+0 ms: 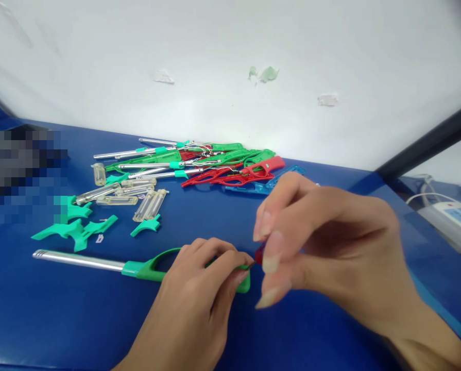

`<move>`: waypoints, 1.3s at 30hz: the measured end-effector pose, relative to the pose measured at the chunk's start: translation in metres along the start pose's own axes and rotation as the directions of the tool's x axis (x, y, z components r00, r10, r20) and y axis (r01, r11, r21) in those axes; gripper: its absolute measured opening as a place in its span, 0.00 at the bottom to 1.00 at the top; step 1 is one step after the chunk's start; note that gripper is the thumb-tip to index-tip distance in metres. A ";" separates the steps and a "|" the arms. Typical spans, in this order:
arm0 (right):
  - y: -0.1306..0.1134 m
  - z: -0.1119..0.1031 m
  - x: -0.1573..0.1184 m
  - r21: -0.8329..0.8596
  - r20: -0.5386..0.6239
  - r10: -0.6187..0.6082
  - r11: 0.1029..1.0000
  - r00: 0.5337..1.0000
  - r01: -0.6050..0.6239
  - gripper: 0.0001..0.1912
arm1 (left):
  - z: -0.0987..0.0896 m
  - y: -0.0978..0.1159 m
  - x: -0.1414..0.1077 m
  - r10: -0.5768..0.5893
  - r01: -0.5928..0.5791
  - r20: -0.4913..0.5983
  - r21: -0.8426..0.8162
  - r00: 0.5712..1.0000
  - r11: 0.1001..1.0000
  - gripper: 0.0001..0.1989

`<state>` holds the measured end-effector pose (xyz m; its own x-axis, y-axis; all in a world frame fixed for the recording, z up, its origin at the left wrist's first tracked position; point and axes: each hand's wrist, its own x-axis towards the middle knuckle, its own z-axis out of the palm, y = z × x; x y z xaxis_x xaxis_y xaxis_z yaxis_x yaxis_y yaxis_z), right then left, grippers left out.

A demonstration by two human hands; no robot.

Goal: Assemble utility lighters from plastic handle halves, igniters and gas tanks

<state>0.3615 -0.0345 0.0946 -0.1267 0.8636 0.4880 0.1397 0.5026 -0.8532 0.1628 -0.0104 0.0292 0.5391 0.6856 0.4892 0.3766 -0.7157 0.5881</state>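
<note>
A green lighter (149, 270) with a long silver tube lies on the blue table (79, 319), its tube pointing left. My left hand (205, 288) is closed over the lighter's green handle near its right end, with thumb and forefinger pinched together there. Just to the right, my right hand (323, 252) pinches a small dark red piece (258, 255) between its fingertips. That piece is mostly hidden by the fingers, and a thin dark tip shows between the two hands.
Silver tubes with wires (149, 165) and green, red and blue handle shells (230, 172) are piled by the wall. Clear fuel tanks (116, 200) and teal parts (79, 232) lie at left. A white power strip (456, 214) is at right.
</note>
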 end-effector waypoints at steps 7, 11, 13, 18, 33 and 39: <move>0.004 -0.003 0.004 0.127 0.090 0.033 0.991 0.995 -0.044 0.17 | 0.002 -0.001 0.000 -0.012 0.012 -0.024 -0.008 1.000 1.000 0.12; 0.004 -0.002 0.003 0.028 0.049 -0.040 0.999 0.998 0.039 0.16 | 0.003 -0.002 0.000 -0.015 0.015 -0.003 -0.014 1.000 1.000 0.12; 0.002 -0.001 0.001 -0.063 0.036 -0.001 0.998 0.999 0.004 0.13 | 0.003 -0.002 -0.001 -0.025 0.025 0.013 -0.009 1.000 1.000 0.12; 0.003 0.002 -0.001 -0.066 0.009 0.005 0.998 1.000 -0.005 0.13 | 0.002 -0.001 -0.002 -0.012 0.013 -0.003 0.011 1.000 1.000 0.11; 0.003 0.002 0.006 0.060 0.004 -0.013 0.998 1.000 0.013 0.20 | 0.004 -0.002 -0.001 0.001 -0.001 -0.011 -0.001 1.000 1.000 0.12; -0.002 0.005 0.003 0.094 0.071 0.038 0.995 0.997 -0.044 0.21 | 0.003 -0.001 -0.002 0.007 -0.007 -0.004 0.021 1.000 1.000 0.11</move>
<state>0.3562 -0.0333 0.0970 -0.1907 0.8770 0.4410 0.0523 0.4577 -0.8876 0.1637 -0.0114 0.0256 0.5388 0.6809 0.4961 0.3887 -0.7234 0.5707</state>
